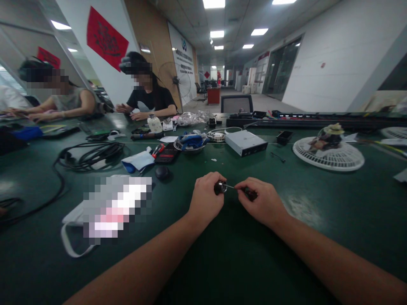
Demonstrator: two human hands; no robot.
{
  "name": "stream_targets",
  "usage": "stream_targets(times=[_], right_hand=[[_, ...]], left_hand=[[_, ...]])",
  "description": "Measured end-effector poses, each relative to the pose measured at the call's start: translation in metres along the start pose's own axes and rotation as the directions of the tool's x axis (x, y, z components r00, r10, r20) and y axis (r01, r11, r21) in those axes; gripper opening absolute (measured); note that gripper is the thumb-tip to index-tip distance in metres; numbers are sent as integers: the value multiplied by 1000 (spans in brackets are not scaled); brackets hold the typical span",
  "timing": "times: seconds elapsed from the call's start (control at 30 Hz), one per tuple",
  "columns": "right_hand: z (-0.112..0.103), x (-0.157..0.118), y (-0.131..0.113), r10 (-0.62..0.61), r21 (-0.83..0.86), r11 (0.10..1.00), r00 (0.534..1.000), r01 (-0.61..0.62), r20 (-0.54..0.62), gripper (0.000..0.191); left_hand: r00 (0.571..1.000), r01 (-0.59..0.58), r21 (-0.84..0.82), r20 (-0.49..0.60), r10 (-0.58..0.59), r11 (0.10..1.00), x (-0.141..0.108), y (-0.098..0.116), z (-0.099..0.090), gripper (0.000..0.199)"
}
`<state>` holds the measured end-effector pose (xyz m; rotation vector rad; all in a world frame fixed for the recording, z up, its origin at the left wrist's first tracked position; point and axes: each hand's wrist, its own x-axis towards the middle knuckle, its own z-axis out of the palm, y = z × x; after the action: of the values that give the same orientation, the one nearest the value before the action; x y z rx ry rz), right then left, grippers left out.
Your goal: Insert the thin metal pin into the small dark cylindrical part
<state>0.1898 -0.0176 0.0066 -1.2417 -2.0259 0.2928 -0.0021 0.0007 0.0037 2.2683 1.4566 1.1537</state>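
My left hand (208, 192) is closed around a small black cylinder with a shiny metal ring at its end (221, 187), which faces right. Opposite it, my right hand (259, 197) pinches a thin-shafted tool (231, 187) that looks like a small screwdriver. Its pale metal shaft points left and reaches the ringed end; whether the tip sits inside or only touches cannot be made out. Dark parts of the handle show between the right fingers. Both hands are just above the green tabletop (203, 262).
A mouse (162, 172), blue-and-white cloth (138, 161) and coiled black cable (89, 154) lie left. Ahead are a bowl (190, 149) and a disc drive (245, 142). Rightward is a white fan grille (329, 154) with a motor. Two people sit across the far left side.
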Motion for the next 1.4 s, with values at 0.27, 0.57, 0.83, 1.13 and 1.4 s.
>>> stream_targets(times=[0.27,0.57,0.83,1.13,1.4], right_hand=[[0,0,0,-23,-20,999,996,25,83,15],[0,1,0,30,-65,998,997,-26,65,13],[2,-1,0,24,-43,999,1000,-24,2,16],[-1,0,0,-48,-24,998,995,51,90,17],[1,1,1,12,-62,998,996,-6,85,16]], left_hand=[[1000,29,21,-3,-29,999,0,0,1,33],[1000,9,44,-1,-9,999,-1,1,1,27],[1000,-10,46,4,9,999,-1,4,1,28],[1000,2,39,5,-2,999,-1,2,1,29],[1000,6,48,1,-6,999,-1,2,0,27]])
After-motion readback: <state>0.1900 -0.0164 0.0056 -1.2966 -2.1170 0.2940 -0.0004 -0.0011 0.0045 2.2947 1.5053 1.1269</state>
